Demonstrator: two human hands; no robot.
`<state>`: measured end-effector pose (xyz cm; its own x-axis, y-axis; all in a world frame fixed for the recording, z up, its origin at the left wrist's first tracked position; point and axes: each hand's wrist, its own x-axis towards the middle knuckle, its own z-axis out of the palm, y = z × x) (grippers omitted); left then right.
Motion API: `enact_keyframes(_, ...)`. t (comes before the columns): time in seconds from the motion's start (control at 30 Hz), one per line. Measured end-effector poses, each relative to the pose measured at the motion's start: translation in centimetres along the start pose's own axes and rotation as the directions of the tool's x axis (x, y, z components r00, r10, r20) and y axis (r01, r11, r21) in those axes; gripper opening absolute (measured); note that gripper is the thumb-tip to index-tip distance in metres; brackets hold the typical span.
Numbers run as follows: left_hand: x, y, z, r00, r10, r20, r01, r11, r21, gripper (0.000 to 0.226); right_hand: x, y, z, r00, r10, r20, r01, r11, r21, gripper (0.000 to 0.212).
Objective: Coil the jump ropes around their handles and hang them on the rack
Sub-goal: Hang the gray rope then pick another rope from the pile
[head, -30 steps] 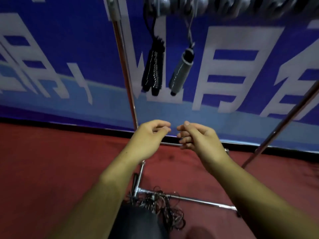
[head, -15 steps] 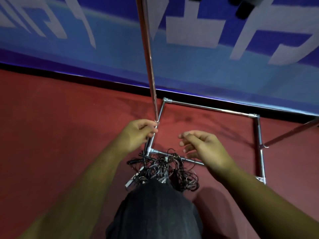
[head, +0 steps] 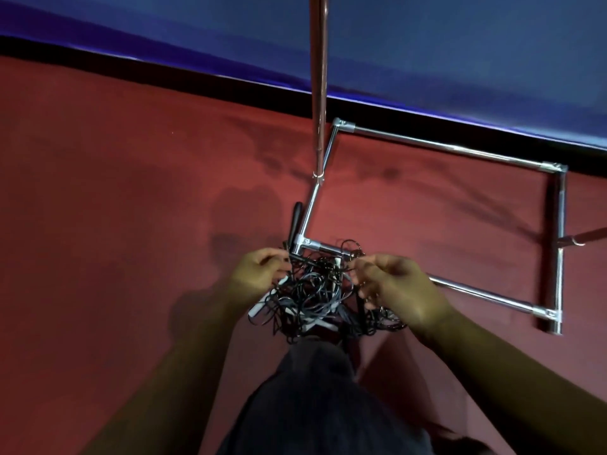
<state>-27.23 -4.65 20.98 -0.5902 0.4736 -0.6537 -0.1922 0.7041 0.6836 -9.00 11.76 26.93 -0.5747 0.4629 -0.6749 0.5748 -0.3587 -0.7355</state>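
Note:
A tangled pile of black jump ropes (head: 312, 297) with white and black handles lies on the red floor, across the near left corner of the chrome rack base (head: 446, 146). One black handle (head: 295, 221) sticks out of the pile past that corner. My left hand (head: 258, 274) rests at the pile's left edge, fingers apart and touching the cords. My right hand (head: 400, 290) is at the pile's right edge with its fingers curled among thin cords; a grip is not clear. The hanging bar of the rack is out of view.
The rack's left upright pole (head: 318, 93) rises just behind the pile, and a second slanted pole (head: 586, 236) joins the base at the right. A blue banner wall (head: 460, 44) runs along the back. My dark-trousered knee (head: 315, 395) is right below the pile.
My view has tilted down from the hung ropes to the floor. Both hands have dropped from chest height onto the rope pile.

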Motion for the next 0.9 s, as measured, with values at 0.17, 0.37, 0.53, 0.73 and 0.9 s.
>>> enact_keyframes(0.17, 1.5, -5.1, 1.8, 0.995, 0.026, 0.095, -0.041, 0.986, 0.16, 0.017, 1.3, 3.1, 0.4, 0.996, 0.082, -0.021, -0.082, 0.996, -0.039, 0.02)
enact_keyframes(0.37, 2.2, -8.9, 7.1, 0.838, -0.173, 0.518, -0.118, 0.869, 0.481, 0.028, 2.0, 4.3, -0.3, 0.991, 0.126, -0.046, -0.13, 0.987, -0.092, 0.022)
enact_keyframes(0.53, 3.5, -11.7, 10.5, 0.776, -0.25, 0.579, -0.215, 0.758, 0.616, 0.033, 2.5, 4.9, -1.1, 0.982, 0.182, -0.04, -0.186, 0.972, -0.142, 0.023)
enact_keyframes(0.73, 4.0, -13.4, 12.1, 0.871, -0.085, 0.483, -0.323, 0.641, 0.696, 0.06, 2.8, 6.2, -2.3, 0.979, 0.197, -0.053, -0.204, 0.96, -0.191, 0.023)
enact_keyframes(0.9, 3.8, -14.4, 12.1, 0.908, 0.017, 0.418, -0.354, 0.564, 0.746, 0.059, 3.1, 7.1, -2.6, 0.971, 0.237, -0.039, -0.24, 0.955, -0.173, 0.021)
